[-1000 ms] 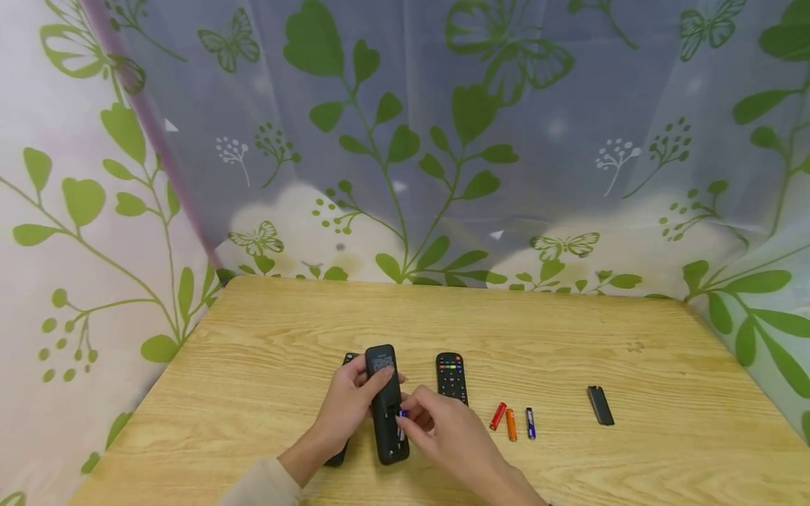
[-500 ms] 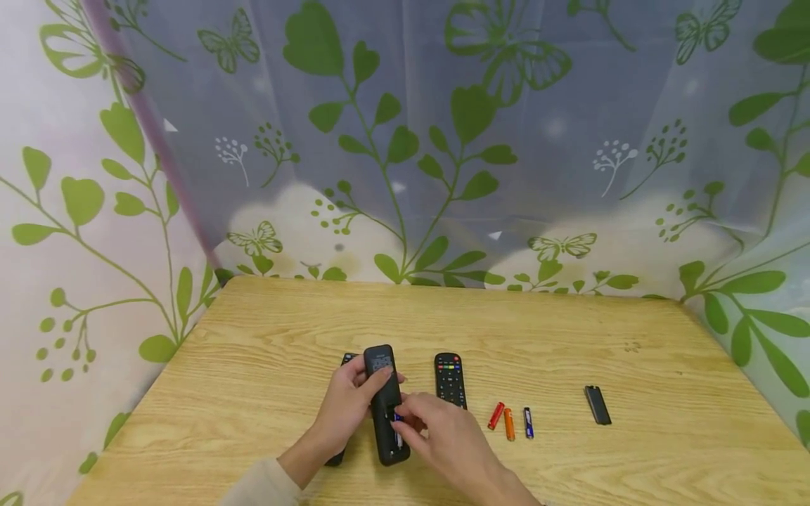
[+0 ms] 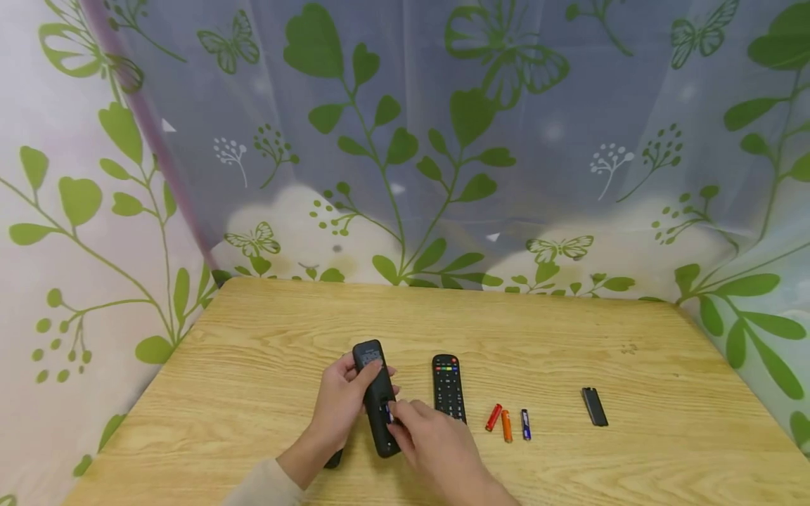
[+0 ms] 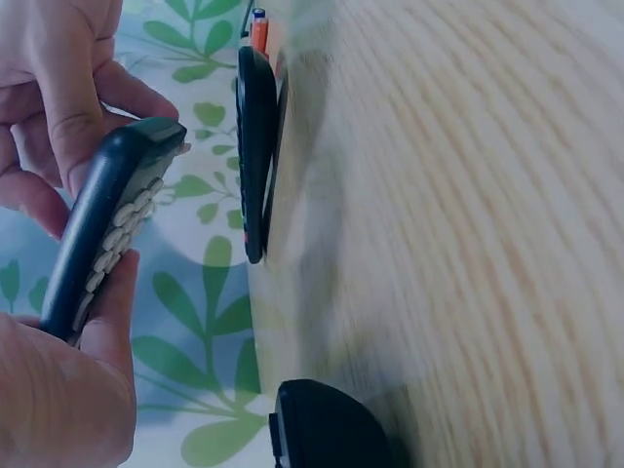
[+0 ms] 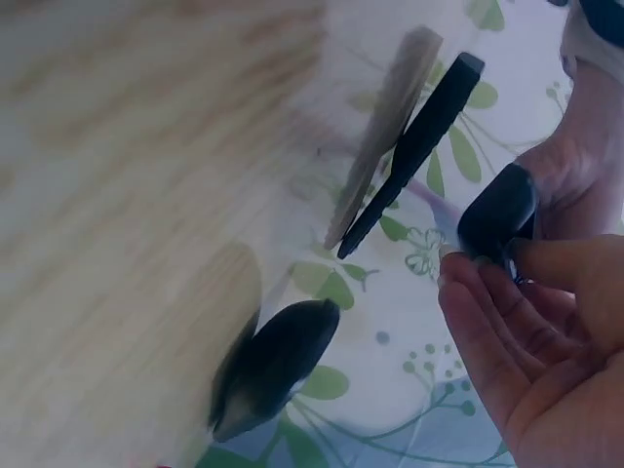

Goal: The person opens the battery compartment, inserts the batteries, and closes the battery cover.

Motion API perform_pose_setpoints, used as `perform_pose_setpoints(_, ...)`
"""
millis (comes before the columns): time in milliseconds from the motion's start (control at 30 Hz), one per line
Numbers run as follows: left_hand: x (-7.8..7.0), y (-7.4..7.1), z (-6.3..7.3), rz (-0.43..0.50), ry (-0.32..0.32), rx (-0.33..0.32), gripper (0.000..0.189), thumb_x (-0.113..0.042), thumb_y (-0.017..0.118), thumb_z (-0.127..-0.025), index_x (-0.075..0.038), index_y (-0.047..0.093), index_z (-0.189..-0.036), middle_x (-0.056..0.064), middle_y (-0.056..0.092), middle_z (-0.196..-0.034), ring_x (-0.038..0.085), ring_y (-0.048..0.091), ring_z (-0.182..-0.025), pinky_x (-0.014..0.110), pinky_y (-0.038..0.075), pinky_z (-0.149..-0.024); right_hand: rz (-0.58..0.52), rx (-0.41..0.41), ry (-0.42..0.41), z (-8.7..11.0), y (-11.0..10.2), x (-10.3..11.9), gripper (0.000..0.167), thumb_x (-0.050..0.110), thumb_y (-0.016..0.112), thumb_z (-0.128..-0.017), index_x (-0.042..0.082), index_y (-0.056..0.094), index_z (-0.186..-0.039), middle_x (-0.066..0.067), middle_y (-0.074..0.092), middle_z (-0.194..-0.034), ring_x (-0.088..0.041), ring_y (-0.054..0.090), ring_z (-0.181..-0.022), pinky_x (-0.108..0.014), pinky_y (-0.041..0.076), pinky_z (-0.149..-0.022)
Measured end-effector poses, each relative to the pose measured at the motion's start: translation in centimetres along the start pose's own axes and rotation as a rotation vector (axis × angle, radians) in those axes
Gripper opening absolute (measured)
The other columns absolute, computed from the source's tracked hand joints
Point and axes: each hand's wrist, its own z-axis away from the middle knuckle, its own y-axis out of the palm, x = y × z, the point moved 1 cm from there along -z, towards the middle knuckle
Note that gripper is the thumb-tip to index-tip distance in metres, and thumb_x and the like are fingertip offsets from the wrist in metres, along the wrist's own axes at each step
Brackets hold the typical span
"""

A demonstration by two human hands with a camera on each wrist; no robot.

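Note:
My left hand (image 3: 335, 404) grips a black remote control (image 3: 378, 383) above the table, its back turned up and its thumb across the upper back. The battery compartment in its lower half lies uncovered. With thumb and forefinger, my right hand (image 3: 439, 443) pinches a blue-and-silver battery (image 3: 389, 413) at that compartment; the fingers cover most of it. In the left wrist view the held remote (image 4: 93, 219) shows its pale buttons facing down. Seen from the right wrist, the remote's dark end (image 5: 502, 207) rests between the fingers of both hands.
A second remote (image 3: 334, 459) lies mostly hidden beneath the left hand. Another remote (image 3: 448, 386) lies face up beyond the right hand. To its right are a red battery (image 3: 493, 417), an orange battery (image 3: 507, 426), a blue battery (image 3: 526, 424) and a black battery cover (image 3: 595, 406).
The held remote and both hands have shifted slightly left. My right fingers have moved in over the compartment, so less of the pinched battery shows.

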Motion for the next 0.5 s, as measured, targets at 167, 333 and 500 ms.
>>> perform_pose_setpoints(167, 0.0, 0.0, 0.1, 0.014, -0.014, 0.006, 0.036, -0.01, 0.051, -0.099, 0.011, 0.043, -0.128, 0.03, 0.061, -0.109, 0.04, 0.067, -0.089, 0.039, 0.056, -0.076, 0.081, 0.064, 0.007, 0.1, -0.3, 0.7, 0.026, 0.016, 0.071, -0.088, 0.011, 0.064, -0.112, 0.005, 0.062, -0.074, -0.002, 0.051, -0.054, -0.015, 0.035, -0.041)
perform_pose_setpoints(333, 0.0, 0.2, 0.3, 0.006, -0.012, 0.008, 0.038, -0.011, 0.053, -0.099, 0.011, 0.044, -0.128, 0.029, 0.062, -0.108, 0.039, 0.067, -0.088, 0.039, 0.056, -0.077, 0.096, 0.128, 0.028, 0.1, -0.5, 1.1, 0.025, 0.016, 0.069, -0.09, 0.008, 0.064, -0.113, 0.005, 0.062, -0.073, -0.001, 0.046, -0.052, -0.015, 0.034, -0.042)
perform_pose_setpoints(500, 0.0, 0.5, 0.5, -0.01, -0.022, 0.045, 0.04, -0.012, 0.055, -0.098, 0.012, 0.044, -0.129, 0.029, 0.062, -0.108, 0.036, 0.068, -0.085, 0.04, 0.056, -0.076, 0.101, 0.119, 0.033, 0.2, -0.4, 1.1, 0.011, 0.017, 0.069, -0.089, 0.013, 0.062, -0.096, 0.008, 0.059, -0.068, 0.001, 0.043, -0.051, -0.013, 0.032, -0.043)
